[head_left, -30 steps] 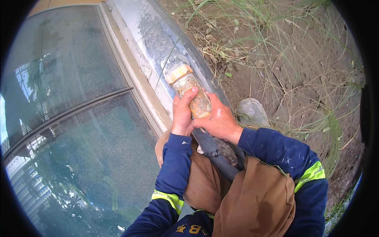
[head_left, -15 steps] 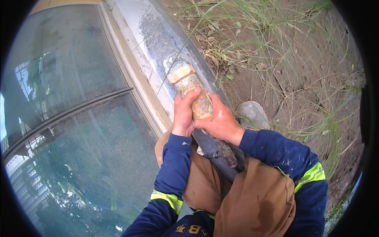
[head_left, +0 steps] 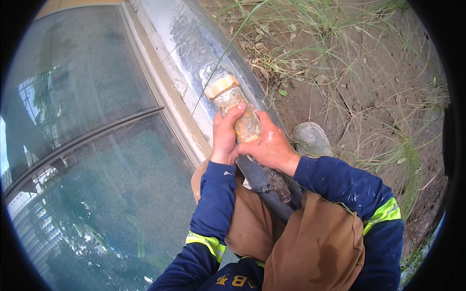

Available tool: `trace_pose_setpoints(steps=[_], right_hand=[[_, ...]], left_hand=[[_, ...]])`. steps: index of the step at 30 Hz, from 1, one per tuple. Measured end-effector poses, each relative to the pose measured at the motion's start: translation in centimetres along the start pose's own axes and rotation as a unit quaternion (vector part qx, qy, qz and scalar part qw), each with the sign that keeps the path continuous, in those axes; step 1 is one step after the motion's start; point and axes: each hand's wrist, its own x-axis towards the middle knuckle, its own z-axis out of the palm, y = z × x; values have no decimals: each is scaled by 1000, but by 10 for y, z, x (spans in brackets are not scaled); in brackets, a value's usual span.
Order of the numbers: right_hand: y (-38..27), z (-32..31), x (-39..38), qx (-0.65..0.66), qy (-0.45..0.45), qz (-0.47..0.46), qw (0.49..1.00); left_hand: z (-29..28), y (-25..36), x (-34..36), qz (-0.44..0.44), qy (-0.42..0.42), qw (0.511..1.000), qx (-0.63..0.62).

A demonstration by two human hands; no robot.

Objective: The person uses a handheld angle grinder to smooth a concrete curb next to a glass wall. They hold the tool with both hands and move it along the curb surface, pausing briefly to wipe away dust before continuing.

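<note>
One grey ledge [head_left: 189, 41] ran between two windows [head_left: 87, 63], left, and dirt [head_left: 383, 97], upper right. Mid-frame, left hand [head_left: 226, 137] and right hand [head_left: 270, 145] had one dirty tool [head_left: 232, 100] in their grip.

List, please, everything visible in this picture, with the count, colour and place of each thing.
Power tool: one, dirt-caked with orange collar, centre, in both hands
Dark cylindrical piece: one, brownish black, below the right hand; its link to the tool is unclear
Window panes: two, grey-green, left
Window frame: one, grey and beige, around the glass
Ledge: one, grey, top to centre
Soil: one area, brown, right
Grass: many blades, green and straw, mostly right
Shoe: one visible, grey, right of the hands
Trousers: one pair, brown, bottom centre
Long-sleeved top: one, navy with yellow-green bands, bottom
Left grip: one, bare, centre
Right grip: one, bare, centre
</note>
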Motion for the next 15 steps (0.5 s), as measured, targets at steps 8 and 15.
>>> trace_pose_setpoints(steps=[8, 15], right_hand=[[-4, 0, 1, 7, 1, 13, 1000], [-2, 2, 5, 0, 5, 10, 1000]], left_hand=[[-1, 1, 4, 4, -8, 1000, 11], [-5, 2, 9, -6, -26, 1000, -3]])
